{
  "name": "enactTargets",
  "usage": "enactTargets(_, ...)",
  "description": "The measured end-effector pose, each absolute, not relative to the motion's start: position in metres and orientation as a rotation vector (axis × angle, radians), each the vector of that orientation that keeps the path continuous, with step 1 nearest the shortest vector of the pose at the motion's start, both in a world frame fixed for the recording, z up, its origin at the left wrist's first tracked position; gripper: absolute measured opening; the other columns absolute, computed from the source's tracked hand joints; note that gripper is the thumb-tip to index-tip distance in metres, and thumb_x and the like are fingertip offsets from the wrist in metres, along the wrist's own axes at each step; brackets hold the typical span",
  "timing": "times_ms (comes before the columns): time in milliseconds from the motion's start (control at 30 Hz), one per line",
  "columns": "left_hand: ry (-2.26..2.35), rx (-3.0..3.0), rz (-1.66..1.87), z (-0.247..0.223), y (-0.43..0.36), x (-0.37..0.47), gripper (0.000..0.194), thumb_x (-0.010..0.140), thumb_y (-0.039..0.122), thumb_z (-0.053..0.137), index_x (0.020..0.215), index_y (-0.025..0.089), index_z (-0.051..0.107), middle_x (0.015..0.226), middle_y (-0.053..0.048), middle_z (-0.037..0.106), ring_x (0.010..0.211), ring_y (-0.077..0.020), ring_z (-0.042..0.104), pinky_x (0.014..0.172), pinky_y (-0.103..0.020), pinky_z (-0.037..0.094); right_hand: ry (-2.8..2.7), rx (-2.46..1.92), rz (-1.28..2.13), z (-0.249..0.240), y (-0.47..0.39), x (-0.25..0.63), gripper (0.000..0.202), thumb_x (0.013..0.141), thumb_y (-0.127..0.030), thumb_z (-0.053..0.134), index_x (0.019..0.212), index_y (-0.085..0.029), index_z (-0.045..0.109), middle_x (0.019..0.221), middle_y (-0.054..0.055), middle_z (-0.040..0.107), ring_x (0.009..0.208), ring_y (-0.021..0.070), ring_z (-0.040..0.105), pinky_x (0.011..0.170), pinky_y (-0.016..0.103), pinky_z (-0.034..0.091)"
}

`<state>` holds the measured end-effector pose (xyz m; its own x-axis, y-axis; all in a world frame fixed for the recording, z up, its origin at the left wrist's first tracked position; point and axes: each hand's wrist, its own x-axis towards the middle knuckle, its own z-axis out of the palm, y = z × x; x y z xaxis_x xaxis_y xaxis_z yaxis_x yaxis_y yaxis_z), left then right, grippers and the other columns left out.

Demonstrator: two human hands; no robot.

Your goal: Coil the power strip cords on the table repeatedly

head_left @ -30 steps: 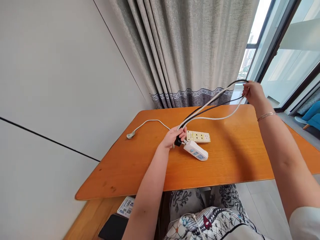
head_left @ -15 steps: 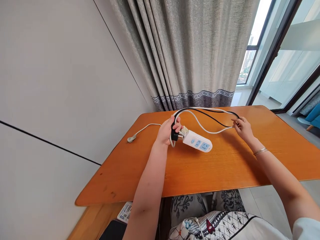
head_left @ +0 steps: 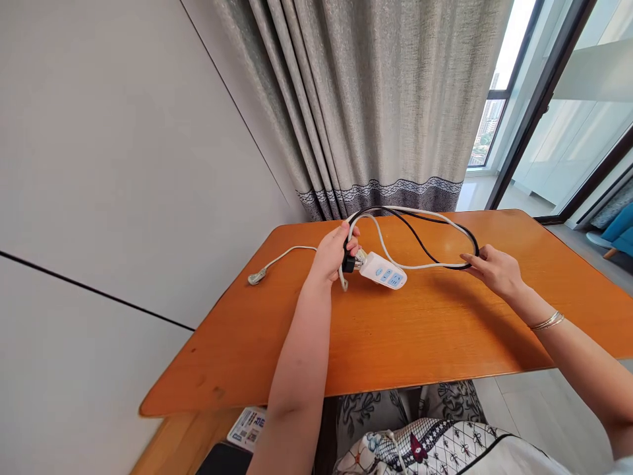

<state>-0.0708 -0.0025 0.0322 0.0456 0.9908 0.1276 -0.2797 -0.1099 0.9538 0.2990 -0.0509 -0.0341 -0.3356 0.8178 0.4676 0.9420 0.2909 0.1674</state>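
My left hand (head_left: 336,251) is closed around a bundle of white and black cords, and a black plug (head_left: 349,264) shows just under its fingers. Beside that plug hangs a white power strip (head_left: 384,271) with blue sockets, tilted over the table. A black cord (head_left: 414,232) and a white cord (head_left: 435,214) loop from this hand across to the right. At the loop's far end, my right hand (head_left: 497,269) pinches the cords between thumb and fingers. From the left hand a white cord runs to a pale plug (head_left: 256,276) lying on the table.
The orange-brown wooden table (head_left: 277,343) has rounded corners and stands against a pale wall (head_left: 123,165). Grey curtains (head_left: 395,99) hang behind it. A box with printing (head_left: 246,427) lies below the table's front left edge. A blue seat (head_left: 616,231) is at far right.
My right hand has shifted slightly right and down, its grip turned, and the cord loop is rounder. The power strip has swung a little left and tilted more away.
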Motion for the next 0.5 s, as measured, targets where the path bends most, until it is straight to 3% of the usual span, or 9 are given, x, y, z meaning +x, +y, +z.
enactTargets(233, 0.890, 1.283, 1.314, 0.031, -0.001, -0.059, 0.044, 0.086, 0.059, 0.066, 0.077, 0.016, 0.059, 0.052, 0.007, 0.040, 0.046, -0.0078, 0.042, 0.046, -0.018, 0.034, -2.556, -1.400, -0.359, 0.005, -0.070, 0.270, 0.055, 0.105, -0.052, 0.032, 0.079, -0.020, 0.069, 0.075, 0.008, 0.061, 0.058, 0.0150, 0.051, 0.053, 0.030, 0.023)
enactTargets(367, 0.802, 1.427, 1.232, 0.028, -0.004, -0.049, 0.061, 0.071, 0.076, 0.069, 0.081, 0.016, 0.060, 0.055, 0.006, 0.041, 0.048, -0.0086, 0.042, 0.046, -0.021, 0.034, -2.674, -1.149, 0.171, 0.038, -0.089, 0.238, 0.059, 0.105, -0.056, 0.027, 0.075, -0.019, 0.062, 0.068, 0.005, 0.060, 0.054, 0.0137, 0.049, 0.055, 0.028, 0.031)
enactTargets(500, 0.700, 1.532, 1.125, 0.021, -0.009, -0.036, 0.075, 0.066, 0.090, 0.058, 0.081, 0.017, 0.061, 0.056, 0.005, 0.042, 0.050, -0.0094, 0.041, 0.047, -0.023, 0.034, -2.501, -0.857, 0.865, 0.062, -0.092, 0.203, 0.056, 0.101, -0.061, 0.038, 0.071, -0.018, 0.058, 0.064, 0.002, 0.058, 0.055, 0.0115, 0.049, 0.057, 0.026, 0.038)
